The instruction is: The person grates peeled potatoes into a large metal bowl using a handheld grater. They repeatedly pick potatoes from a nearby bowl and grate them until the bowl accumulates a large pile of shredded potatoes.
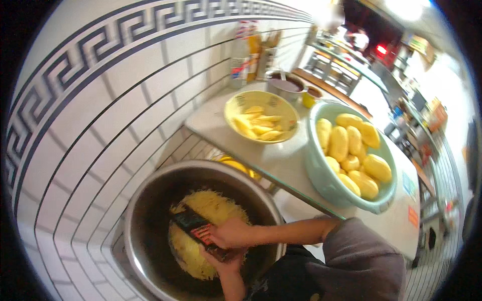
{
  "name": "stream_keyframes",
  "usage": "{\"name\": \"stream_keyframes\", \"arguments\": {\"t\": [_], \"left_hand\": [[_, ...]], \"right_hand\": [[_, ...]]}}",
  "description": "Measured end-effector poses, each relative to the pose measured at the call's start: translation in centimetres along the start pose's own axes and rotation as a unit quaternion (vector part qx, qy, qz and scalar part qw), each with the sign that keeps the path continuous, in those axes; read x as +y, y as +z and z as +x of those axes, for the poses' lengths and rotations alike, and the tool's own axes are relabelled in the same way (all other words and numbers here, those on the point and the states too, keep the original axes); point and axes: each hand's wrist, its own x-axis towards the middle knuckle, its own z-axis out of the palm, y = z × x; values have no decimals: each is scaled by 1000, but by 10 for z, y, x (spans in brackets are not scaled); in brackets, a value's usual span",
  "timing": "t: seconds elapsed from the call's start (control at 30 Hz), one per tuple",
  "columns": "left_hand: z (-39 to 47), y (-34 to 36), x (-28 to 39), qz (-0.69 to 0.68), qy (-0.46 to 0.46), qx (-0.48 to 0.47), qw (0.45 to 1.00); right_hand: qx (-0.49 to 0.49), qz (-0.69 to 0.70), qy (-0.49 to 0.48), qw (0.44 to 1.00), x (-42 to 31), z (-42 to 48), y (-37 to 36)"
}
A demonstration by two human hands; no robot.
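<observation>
A wide stainless-steel pot (150, 203) stands low before me, with a mound of yellow potato shreds (218, 205) at its bottom. Over the shreds slants a dark hand grater (188, 222) with a reddish patch along its middle. My left hand (226, 263) grips its near end from below. My right hand (233, 234) lies on top of the grater, fingers curled. Whatever may be under that palm is hidden.
On the white table (290, 161) are a pale green basin (316, 180) of peeled potatoes (339, 145), a yellow bowl (233, 109) of cut yellow pieces, a dark-filled pot (286, 85) and bottles (239, 60). A tiled wall (113, 150) borders the left. Blurred people are far back.
</observation>
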Motion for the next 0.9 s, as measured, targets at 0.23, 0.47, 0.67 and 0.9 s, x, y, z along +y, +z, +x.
{"name": "stream_keyframes", "arguments": {"t": [0.23,0.47,0.67,0.9], "left_hand": [[-23,24,-26,141,49,-65,987],[-2,-14,4,58,17,-124,990],[2,-2,-21,143,61,-103,983],[9,3,2,85,-11,-137,987]], "right_hand": [[-37,-59,95,993,38,62,16],[35,-5,1,999,-3,15,-5],[70,-8,53,996,23,31,33],[9,16,95,995,1,71,7]]}}
